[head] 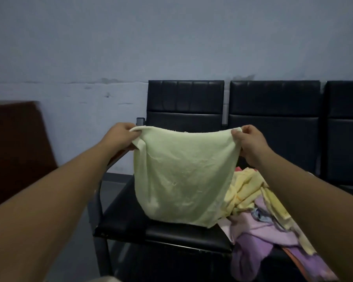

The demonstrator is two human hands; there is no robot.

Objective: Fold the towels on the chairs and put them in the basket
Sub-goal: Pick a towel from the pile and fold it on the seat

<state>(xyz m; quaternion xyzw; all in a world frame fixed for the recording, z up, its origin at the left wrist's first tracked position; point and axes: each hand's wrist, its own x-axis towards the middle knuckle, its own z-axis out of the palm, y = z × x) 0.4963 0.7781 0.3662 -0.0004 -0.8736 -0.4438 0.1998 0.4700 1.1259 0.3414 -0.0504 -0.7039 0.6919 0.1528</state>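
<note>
Left hand (120,137): pinches top corner of pale green towel (181,176)
Right hand (251,143): pinches opposite corner
Lower right, yellow strip (277,206): marking unreadable

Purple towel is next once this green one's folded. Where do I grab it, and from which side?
Probably pinch the bunched fold of the purple towel that droops over the chair seat's front edge, coming from the near side. That part lies free, while the yellow towel covers its far part.

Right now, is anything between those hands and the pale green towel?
Nothing visible: the left hand and right hand each pinch a top corner of the towel, hanging over the black chair. No basket shows.
</note>
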